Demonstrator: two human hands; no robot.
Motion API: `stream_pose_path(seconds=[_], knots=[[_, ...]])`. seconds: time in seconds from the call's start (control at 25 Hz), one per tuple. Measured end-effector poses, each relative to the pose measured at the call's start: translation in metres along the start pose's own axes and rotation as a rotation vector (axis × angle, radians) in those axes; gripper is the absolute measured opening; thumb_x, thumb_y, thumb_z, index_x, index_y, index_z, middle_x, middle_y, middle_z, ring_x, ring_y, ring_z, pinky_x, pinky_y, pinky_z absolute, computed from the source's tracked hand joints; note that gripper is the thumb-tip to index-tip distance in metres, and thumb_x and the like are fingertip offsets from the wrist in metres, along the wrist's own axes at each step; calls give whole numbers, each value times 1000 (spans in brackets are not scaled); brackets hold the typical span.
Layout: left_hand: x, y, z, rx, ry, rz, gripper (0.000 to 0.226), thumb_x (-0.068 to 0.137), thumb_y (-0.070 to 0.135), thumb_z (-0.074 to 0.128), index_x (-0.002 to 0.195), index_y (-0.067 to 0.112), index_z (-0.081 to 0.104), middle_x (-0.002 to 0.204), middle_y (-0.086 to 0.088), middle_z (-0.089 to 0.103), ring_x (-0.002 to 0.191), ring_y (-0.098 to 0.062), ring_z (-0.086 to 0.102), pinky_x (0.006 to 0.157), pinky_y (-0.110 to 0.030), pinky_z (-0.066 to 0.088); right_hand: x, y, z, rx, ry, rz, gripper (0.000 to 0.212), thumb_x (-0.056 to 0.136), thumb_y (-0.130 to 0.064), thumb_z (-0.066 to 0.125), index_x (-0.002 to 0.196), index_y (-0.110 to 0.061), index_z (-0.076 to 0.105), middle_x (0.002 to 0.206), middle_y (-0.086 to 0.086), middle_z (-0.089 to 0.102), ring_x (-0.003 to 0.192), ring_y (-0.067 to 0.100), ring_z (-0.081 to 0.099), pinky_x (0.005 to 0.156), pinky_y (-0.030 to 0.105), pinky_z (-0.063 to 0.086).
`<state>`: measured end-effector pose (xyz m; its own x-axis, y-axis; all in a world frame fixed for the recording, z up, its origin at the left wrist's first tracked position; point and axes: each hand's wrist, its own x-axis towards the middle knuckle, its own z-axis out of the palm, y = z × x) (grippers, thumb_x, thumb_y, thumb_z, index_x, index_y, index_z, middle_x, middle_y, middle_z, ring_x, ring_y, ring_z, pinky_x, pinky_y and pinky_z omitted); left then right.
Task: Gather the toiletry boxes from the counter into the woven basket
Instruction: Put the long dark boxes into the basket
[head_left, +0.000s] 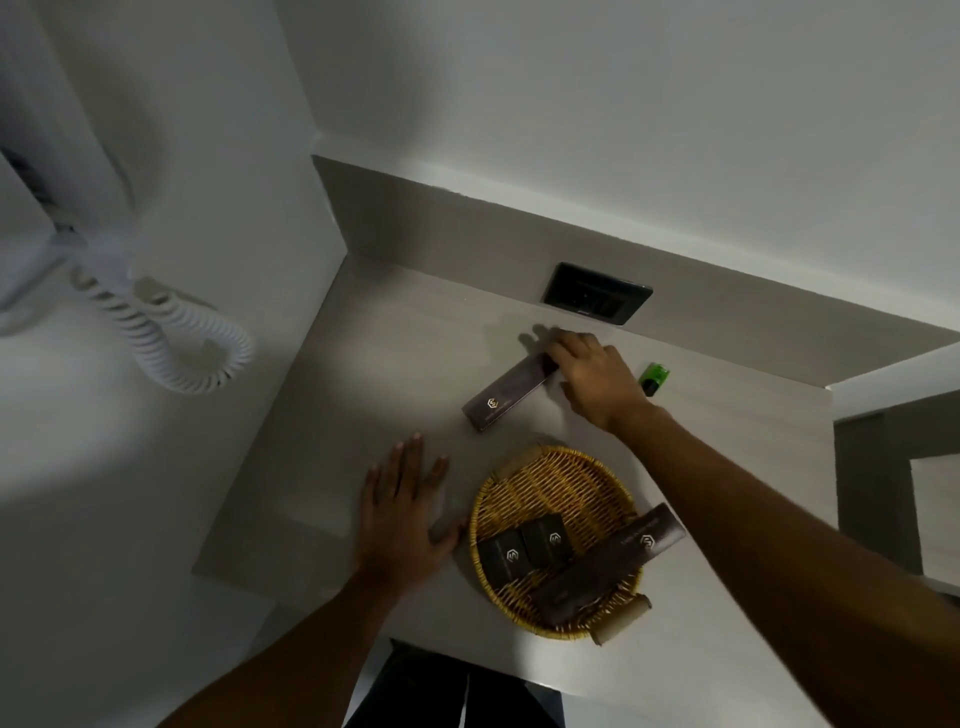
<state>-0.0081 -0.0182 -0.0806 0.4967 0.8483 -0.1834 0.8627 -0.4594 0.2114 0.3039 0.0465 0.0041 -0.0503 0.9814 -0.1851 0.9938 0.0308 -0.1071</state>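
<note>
A round woven basket (561, 478) sits on the grey counter near its front edge. Inside it lie two small dark boxes (525, 550) side by side and one long dark box (608, 564) that sticks out over the right rim. Another long dark box (506, 399) lies on the counter behind the basket. My right hand (597, 379) closes its fingers over the far end of that box. My left hand (402, 512) rests flat on the counter, fingers spread, just left of the basket.
A small green object (653, 378) lies on the counter right of my right hand. A dark socket plate (596, 293) is set in the back wall strip. A white coiled cord (171, 343) hangs on the left wall. The counter's edge runs along the front.
</note>
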Motion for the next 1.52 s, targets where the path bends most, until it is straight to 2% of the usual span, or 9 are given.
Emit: stream_pose_path(seconds=[0.08, 0.16, 0.28, 0.52, 0.76, 1.2, 1.28, 1.4, 1.52], knots=[[0, 0, -1, 8, 11, -4, 86, 83, 76, 33, 155, 33, 14, 167, -8, 3, 153, -29, 2, 117, -52, 14, 19, -1, 7, -102, -85, -91, 61, 88, -20, 62, 143, -20, 36, 151, 13, 37, 135, 34, 35, 104, 50, 37], [0, 0, -2, 6, 16, -7, 85, 83, 77, 29, 155, 34, 14, 167, -7, 2, 153, -28, 2, 117, -51, 12, 22, 0, 8, -116, -100, -40, 52, 89, -17, 60, 138, -20, 44, 144, 14, 44, 131, 34, 39, 103, 50, 37], [0, 0, 0, -16, 28, -2, 85, 84, 76, 31, 155, 34, 14, 167, -7, 2, 153, -28, 1, 117, -51, 11, 1, 13, -7, 3, -4, 101, 43, 87, -5, 58, 128, -17, 54, 134, 14, 52, 123, 35, 45, 95, 52, 44], [1, 0, -4, -51, -18, -25, 84, 84, 76, 33, 155, 36, 11, 167, -6, 1, 153, -28, 3, 116, -54, 18, -98, 48, -60, -59, 165, 110, 46, 81, -12, 70, 124, -24, 61, 122, 7, 63, 115, 31, 50, 81, 46, 42], [-1, 2, -8, -64, 0, 1, 83, 85, 74, 35, 154, 31, 23, 167, -9, 8, 153, -29, 7, 114, -53, 20, -142, 10, -26, -107, 50, 64, 53, 79, -19, 73, 126, -38, 58, 127, -3, 58, 120, 25, 48, 87, 47, 36], [0, 3, -10, -61, 7, -2, 82, 85, 74, 36, 154, 31, 24, 166, -10, 9, 153, -30, 7, 115, -54, 20, -111, -29, 13, -73, 2, -43, 59, 74, -21, 79, 126, -36, 56, 133, 3, 54, 124, 28, 46, 90, 52, 39], [0, 2, -8, -73, 7, -2, 82, 85, 74, 34, 154, 32, 23, 167, -9, 8, 153, -29, 6, 115, -54, 20, -110, -18, 11, 1, 13, -62, 61, 77, -31, 75, 131, -39, 48, 143, 3, 46, 131, 26, 37, 96, 52, 35], [1, 1, -6, -82, 11, 0, 83, 84, 74, 36, 154, 32, 21, 167, -9, 8, 153, -29, 8, 115, -54, 19, -106, 12, 3, 297, 46, 48, 63, 80, -59, 57, 138, -43, 37, 149, -5, 34, 134, 11, 21, 100, 42, 24], [1, 1, -5, -70, 8, -10, 84, 84, 76, 34, 155, 35, 16, 167, -8, 6, 153, -29, 8, 115, -53, 17, -99, 40, 11, 521, 220, 316, 58, 86, -58, 51, 134, -26, 46, 139, 4, 47, 127, 18, 39, 97, 42, 37]])
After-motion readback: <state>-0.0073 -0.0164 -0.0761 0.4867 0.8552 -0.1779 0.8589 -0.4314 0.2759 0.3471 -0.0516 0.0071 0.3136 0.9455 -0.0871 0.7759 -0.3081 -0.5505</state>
